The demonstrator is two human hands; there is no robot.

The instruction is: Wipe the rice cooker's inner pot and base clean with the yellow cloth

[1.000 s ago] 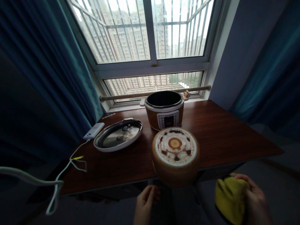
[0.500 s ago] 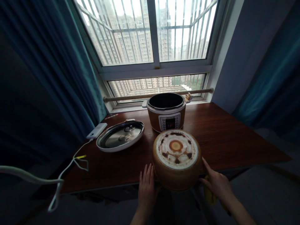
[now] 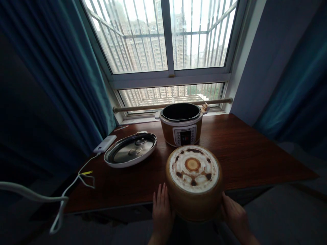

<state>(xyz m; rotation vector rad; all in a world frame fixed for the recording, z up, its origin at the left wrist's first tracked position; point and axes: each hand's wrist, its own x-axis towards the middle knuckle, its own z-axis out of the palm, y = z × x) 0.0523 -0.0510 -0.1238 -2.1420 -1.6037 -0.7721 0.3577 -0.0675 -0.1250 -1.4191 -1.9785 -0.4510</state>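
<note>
A golden-brown cooker inner pot (image 3: 196, 200) is tipped so that its stained, pale underside faces up toward me, at the table's front edge. My left hand (image 3: 161, 207) presses against the pot's left side with fingers laid along it. My right hand (image 3: 236, 216) holds the right side, its fingers partly hidden behind the pot. Just beyond stands the electric pressure cooker (image 3: 167, 131), its top uncovered and its inside dark. The cooker's lid (image 3: 130, 148) lies inner side up to the left, showing a shiny metal plate.
At the table's (image 3: 242, 149) left edge sits a white power bank (image 3: 105, 144), from which a white cable (image 3: 66, 190) with a yellow tie hangs down. A barred window (image 3: 143, 41) and a rail (image 3: 143, 107) lie behind. Blue curtains (image 3: 84, 68) flank both sides.
The inner pot has come slightly down and closer to me, with both hands following. The yellow cloth seen at my right hand earlier no longer shows.
</note>
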